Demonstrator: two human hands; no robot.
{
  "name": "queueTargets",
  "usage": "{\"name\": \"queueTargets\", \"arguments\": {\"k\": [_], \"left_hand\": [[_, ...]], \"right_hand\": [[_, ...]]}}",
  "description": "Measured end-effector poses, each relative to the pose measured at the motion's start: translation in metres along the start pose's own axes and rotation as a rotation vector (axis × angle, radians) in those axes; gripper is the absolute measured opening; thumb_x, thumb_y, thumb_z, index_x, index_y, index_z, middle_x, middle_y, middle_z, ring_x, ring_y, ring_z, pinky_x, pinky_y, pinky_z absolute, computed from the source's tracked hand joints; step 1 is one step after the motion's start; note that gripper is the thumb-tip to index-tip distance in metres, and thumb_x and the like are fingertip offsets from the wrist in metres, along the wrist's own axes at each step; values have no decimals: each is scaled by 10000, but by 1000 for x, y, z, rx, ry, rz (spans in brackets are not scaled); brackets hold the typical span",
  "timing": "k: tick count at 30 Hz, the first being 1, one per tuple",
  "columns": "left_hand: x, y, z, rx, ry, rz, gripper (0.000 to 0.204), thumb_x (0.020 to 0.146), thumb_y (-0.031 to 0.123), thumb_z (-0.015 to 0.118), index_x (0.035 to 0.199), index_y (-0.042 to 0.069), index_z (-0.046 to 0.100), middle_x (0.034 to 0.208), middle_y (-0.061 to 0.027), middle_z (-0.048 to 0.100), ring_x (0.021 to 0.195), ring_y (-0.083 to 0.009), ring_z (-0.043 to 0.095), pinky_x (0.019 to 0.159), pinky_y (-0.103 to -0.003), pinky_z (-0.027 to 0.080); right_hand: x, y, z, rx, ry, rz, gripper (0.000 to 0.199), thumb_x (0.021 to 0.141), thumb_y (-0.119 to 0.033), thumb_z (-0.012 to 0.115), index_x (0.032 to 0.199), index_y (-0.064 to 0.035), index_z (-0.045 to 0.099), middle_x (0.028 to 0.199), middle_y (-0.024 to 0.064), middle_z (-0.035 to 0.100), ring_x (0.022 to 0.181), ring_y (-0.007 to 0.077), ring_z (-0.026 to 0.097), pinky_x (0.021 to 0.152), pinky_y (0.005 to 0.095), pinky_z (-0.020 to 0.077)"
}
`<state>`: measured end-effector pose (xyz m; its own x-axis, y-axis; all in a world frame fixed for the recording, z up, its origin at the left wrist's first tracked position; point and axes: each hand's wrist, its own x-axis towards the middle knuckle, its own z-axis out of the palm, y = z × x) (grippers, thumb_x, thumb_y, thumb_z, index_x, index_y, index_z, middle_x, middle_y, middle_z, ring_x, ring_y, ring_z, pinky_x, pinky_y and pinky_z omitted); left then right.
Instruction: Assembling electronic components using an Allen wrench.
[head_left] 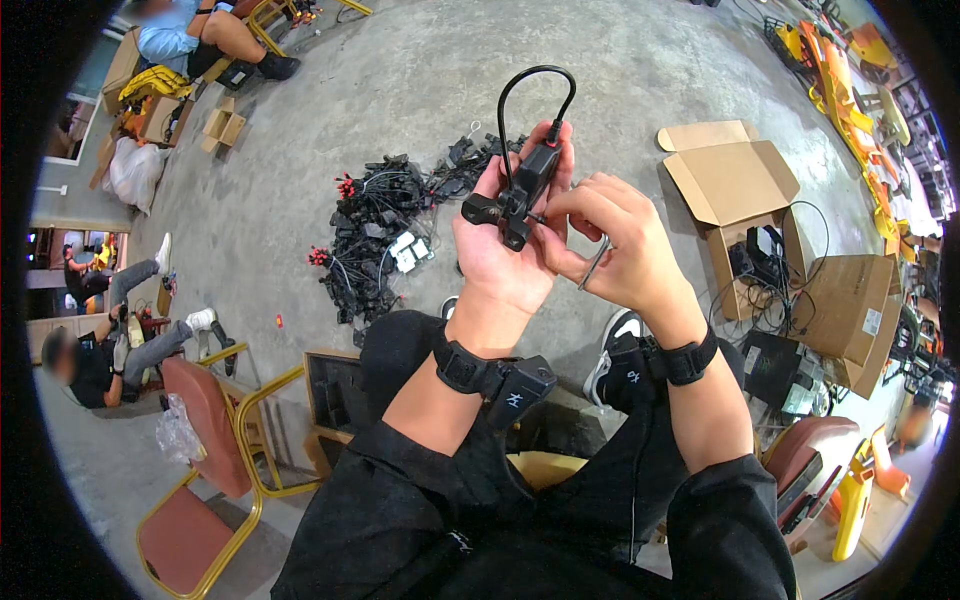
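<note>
Palm up, my left hand (505,262) holds a small black device (537,170) with a looped black cable (503,110) coming off its far end. At the device's near end sits a black clamp-like bracket (514,215) with rounded knobs. My right hand (622,235) is closed in a pinch on a thin metal hex key (597,262). Its tip seems to meet the side of the bracket, though my fingers partly hide the contact. Beyond my hands on the floor lies a heap of similar black devices (375,220) with cables and some red tips.
Open cardboard boxes (735,190) stand to the right, one with black cabled parts (765,255) inside. A brown chair with gold frame (205,420) is at the left. Two people sit at the left, one at the far left (170,35), one nearer (100,365).
</note>
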<state>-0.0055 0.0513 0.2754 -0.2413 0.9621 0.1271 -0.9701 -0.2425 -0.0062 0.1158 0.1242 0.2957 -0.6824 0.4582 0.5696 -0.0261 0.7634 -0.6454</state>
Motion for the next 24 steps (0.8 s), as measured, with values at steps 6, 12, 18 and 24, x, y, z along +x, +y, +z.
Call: {"name": "queueTargets", "arguments": {"k": [6, 12, 18, 24], "left_hand": [[2, 0, 10, 53, 335, 128, 330, 1056, 200, 356, 1096, -55, 563, 1397, -191, 529, 1341, -323, 479, 1146, -406, 416], [4, 4, 15, -41, 294, 121, 308, 1059, 186, 343, 978, -29, 549, 1422, -190, 509, 1365, -337, 456, 1148, -417, 426], [-2, 8, 5, -105, 135, -59, 307, 1040, 199, 369, 1063, -37, 565, 1435, -187, 506, 1326, -340, 504, 1106, -402, 461], [-1, 11, 9, -31, 231, -17, 376, 1028, 196, 379, 1179, -92, 568, 1419, -216, 513, 1310, -360, 514, 1090, -418, 477]], "right_hand": [[-2, 1, -1, -25, 15, -10, 211, 678, -85, 759, 852, -96, 641, 703, 45, 626, 661, 244, 607, 625, 350, 484], [-2, -2, -3, -42, -34, -39, 227, 700, -112, 781, 893, -111, 662, 718, 48, 630, 671, 254, 611, 631, 354, 488], [-1, -2, -5, -22, -54, -29, 246, 713, -123, 812, 922, -117, 684, 702, 34, 595, 646, 227, 571, 606, 334, 455], [-2, -5, -8, 177, 170, 154, 205, 792, -135, 813, 924, -64, 675, 709, 24, 564, 603, 108, 473, 557, 255, 397]]}}
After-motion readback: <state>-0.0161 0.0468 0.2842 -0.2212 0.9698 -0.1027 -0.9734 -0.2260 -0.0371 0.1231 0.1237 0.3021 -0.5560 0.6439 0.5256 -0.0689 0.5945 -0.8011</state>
